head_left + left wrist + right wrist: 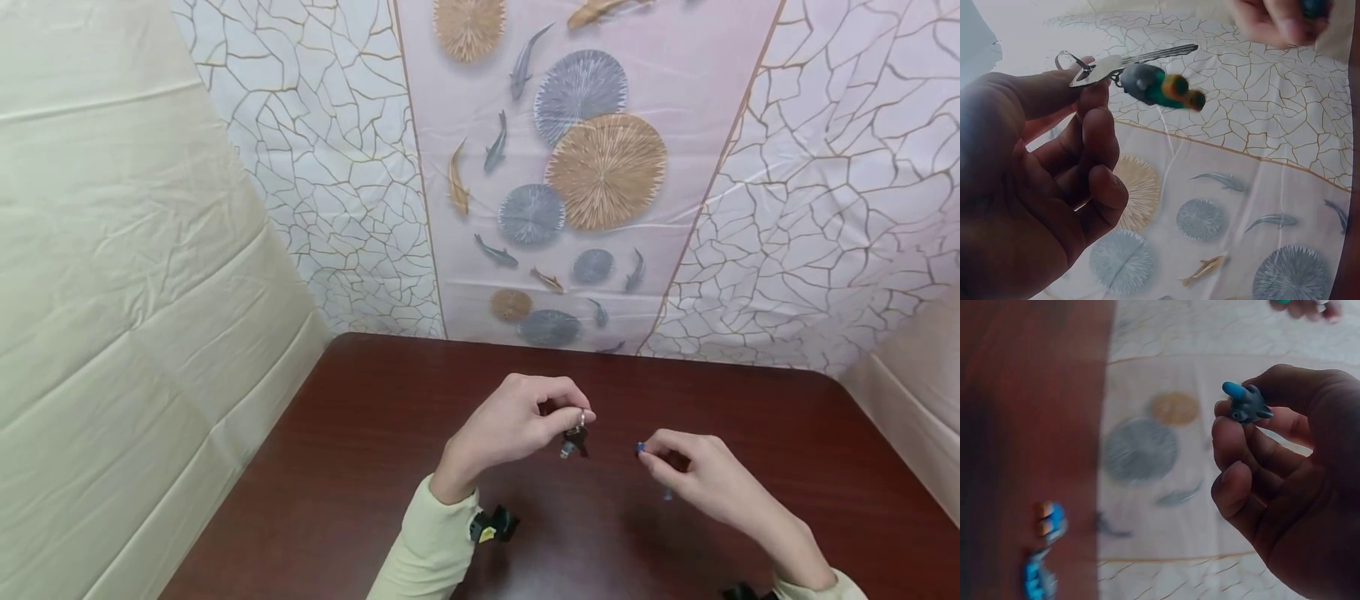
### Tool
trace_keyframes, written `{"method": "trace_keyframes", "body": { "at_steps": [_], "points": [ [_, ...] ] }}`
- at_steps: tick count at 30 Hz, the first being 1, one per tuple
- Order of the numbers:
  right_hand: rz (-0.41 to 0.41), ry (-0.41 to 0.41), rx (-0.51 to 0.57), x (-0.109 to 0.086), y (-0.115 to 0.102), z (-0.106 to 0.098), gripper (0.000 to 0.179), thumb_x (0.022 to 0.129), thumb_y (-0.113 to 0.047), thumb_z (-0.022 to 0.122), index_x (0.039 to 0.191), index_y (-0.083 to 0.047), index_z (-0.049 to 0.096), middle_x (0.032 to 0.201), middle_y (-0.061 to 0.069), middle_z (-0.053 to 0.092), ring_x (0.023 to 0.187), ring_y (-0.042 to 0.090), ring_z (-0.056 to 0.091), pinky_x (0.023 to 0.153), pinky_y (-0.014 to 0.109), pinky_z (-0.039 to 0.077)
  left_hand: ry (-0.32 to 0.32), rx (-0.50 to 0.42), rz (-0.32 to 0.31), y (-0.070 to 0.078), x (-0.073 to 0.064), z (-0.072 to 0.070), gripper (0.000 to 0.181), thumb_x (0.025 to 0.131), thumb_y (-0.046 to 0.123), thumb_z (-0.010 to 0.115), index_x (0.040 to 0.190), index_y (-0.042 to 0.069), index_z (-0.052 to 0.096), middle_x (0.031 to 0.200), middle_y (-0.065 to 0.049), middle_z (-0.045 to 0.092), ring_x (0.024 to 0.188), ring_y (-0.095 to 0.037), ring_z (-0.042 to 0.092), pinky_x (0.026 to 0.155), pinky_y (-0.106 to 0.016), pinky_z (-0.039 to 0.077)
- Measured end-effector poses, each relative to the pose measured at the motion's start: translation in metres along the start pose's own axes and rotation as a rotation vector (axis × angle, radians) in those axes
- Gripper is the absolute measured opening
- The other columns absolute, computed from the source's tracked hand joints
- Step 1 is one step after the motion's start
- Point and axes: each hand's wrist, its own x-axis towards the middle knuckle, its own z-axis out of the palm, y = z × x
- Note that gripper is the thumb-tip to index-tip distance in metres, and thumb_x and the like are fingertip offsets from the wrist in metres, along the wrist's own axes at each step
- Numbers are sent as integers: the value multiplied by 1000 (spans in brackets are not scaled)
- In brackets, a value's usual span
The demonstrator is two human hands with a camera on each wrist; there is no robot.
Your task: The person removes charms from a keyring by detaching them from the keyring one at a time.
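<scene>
In the head view my left hand (pixel 517 421) holds a metal key ring (pixel 582 418) between thumb and forefinger. From it hang a key (pixel 1160 55) and a small grey-and-green charm (pixel 1141 81) with orange ends, best seen in the left wrist view. Off to the right, my right hand (pixel 705 475) pinches a tiny dark grey figure (pixel 1249 406) with a bright blue projecting part. The other fingers of both hands are bent inward. Each hand is above the tabletop, with a gap between the two.
Below lies a dark reddish-brown table (pixel 360 450). A patterned cloth (pixel 480 308) hangs behind it, with pale cream cloth (pixel 150 317) at the left. Blurred blue-and-orange (pixel 1052 520) and blue (pixel 1034 578) small objects appear against the table in the right wrist view.
</scene>
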Motion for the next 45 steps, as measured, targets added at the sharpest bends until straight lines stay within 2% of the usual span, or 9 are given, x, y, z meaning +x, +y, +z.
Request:
{"method": "trace_keyframes", "body": {
  "at_steps": [5, 9, 15, 20, 26, 34, 42, 45],
  "points": [
    [130, -78, 1, -6, 23, 4, 13, 92, -18, 68, 85, -28, 63, 60, -17, 54, 50, -1, 48, 48, 21, 40, -22, 8, 11, 0, 0, 0, 6, 94, 19, 66, 93, 23, 71, 79, 19, 69, 64, 9, 51, 57, -12, 42],
    [213, -140, 11, -8, 41, 8, 7, 94, -22, 66, 87, -22, 65, 64, -13, 55, 51, 1, 50, 49, 22, 42, -14, 20, 10, 0, 0, 0, 5, 93, 21, 66, 92, 24, 71, 77, 19, 67, 63, 9, 50, 57, -11, 42],
    [287, -221, 81, -7, 64, 17, 17, 96, -26, 62, 93, -10, 66, 66, -6, 58, 53, 5, 55, 51, 25, 48, -17, 29, -4, 0, -1, 0, 4, 93, 23, 67, 92, 24, 71, 76, 20, 66, 63, 9, 50, 57, -11, 42],
    [337, -261, 124, -9, 75, 24, 18, 96, -27, 62, 94, -9, 66, 69, -3, 60, 54, 8, 57, 49, 28, 49, -25, 46, -4, 0, -1, -1, 5, 93, 23, 66, 93, 25, 71, 75, 20, 66, 62, 7, 50, 56, -11, 41],
    [338, -293, 132, -13, 81, 33, 14, 96, -25, 62, 91, -12, 64, 65, -4, 59, 53, 9, 56, 46, 28, 47, -41, 43, -5, -1, 0, 0, 5, 94, 24, 66, 93, 24, 71, 75, 18, 66, 63, 4, 51, 57, -11, 40],
    [354, -345, 78, -15, 87, 38, 14, 96, -26, 62, 85, -17, 63, 61, -5, 57, 49, 8, 54, 46, 28, 45, -32, 66, 22, -2, 1, 1, 5, 94, 24, 66, 93, 26, 70, 79, 21, 65, 66, 9, 50, 58, -10, 41],
    [304, -317, 17, -12, 84, 34, 11, 96, -25, 62, 88, -17, 64, 66, -7, 57, 49, 4, 51, 48, 24, 45, -16, 45, 6, -3, 0, 0, 6, 94, 21, 65, 93, 24, 71, 81, 19, 68, 66, 9, 50, 59, -10, 42],
    [320, -310, 9, -9, 78, 27, 11, 96, -26, 62, 91, -16, 64, 68, -5, 57, 50, 5, 51, 50, 24, 45, -16, 52, 14, -3, 0, 1, 6, 94, 22, 66, 93, 24, 71, 80, 19, 68, 66, 9, 50, 60, -10, 42]
  ]
}}
